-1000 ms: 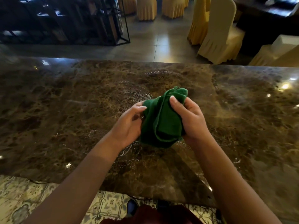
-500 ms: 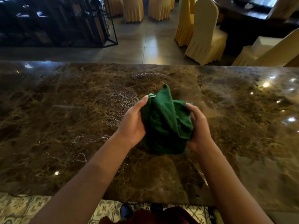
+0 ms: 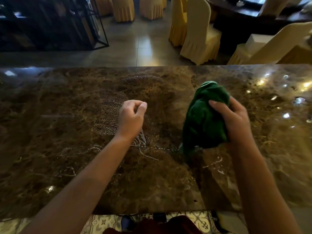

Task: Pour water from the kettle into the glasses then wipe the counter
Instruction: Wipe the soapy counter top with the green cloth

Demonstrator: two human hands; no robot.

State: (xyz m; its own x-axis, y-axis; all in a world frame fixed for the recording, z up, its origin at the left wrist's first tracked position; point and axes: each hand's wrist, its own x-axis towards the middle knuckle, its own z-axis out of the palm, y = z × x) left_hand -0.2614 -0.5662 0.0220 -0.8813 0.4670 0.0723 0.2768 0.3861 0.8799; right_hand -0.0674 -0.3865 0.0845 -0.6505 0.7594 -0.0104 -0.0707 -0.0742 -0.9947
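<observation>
A bunched dark green cloth (image 3: 204, 119) is gripped by my right hand (image 3: 234, 122) just above the brown marble counter (image 3: 67, 132), right of centre; its lower corner hangs down to the surface. My left hand (image 3: 130, 119) hovers over the counter's middle, apart from the cloth, with its fingers curled in and holding nothing. Streaks of fine water droplets (image 3: 108, 112) lie on the marble to the left of and beneath the left hand. No kettle or glasses are in view.
Beyond the counter's far edge stand several chairs in yellow covers (image 3: 197, 36) and a dark metal shelf frame (image 3: 50, 24) at the left. Patterned floor tiles (image 3: 104, 222) show below the near edge.
My left hand has let go of the cloth and drawn away to the left. My right hand has carried the cloth to the right, holding it alone.
</observation>
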